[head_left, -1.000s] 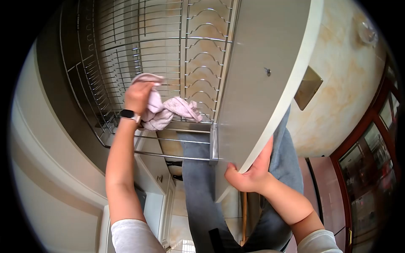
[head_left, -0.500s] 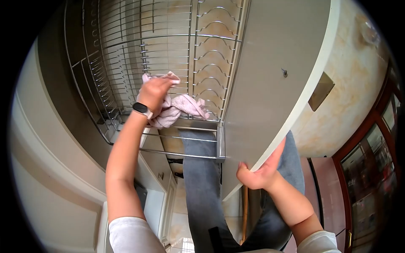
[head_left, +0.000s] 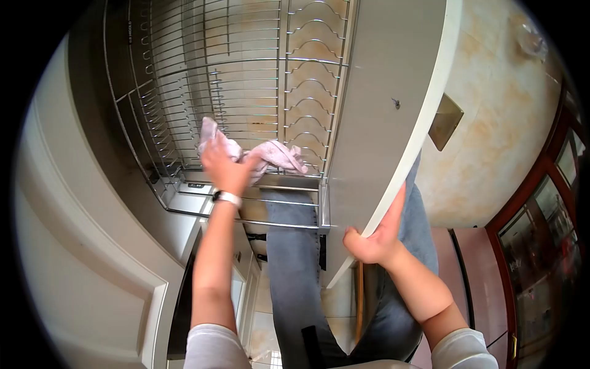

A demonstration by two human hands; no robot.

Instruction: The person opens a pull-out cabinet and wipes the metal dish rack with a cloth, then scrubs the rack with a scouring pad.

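Observation:
My left hand [head_left: 226, 167], with a band on its wrist, is on a crumpled pink cloth [head_left: 278, 156] at the near end of a wire dish rack [head_left: 246, 59]. Cloth shows above the fingers and between them and the thumb; the fingertips are blurred. Part of the cloth drapes over the rack's wires to the right. My right hand [head_left: 376, 245] grips the lower edge of a grey cabinet door [head_left: 384, 141], thumb on the near face and fingers behind it.
A white panelled door [head_left: 92, 240] curves along the left. My legs in grey jeans [head_left: 295, 264] show below the rack. On the marbled wall at right sits a gold-coloured plate [head_left: 445, 122]. Farther right stands a red-brown framed glass cabinet [head_left: 534, 246].
My left hand has turned and opened wider over the cloth, and its forearm has swung right. In view, the cabinet door and my right hand have shifted slightly left.

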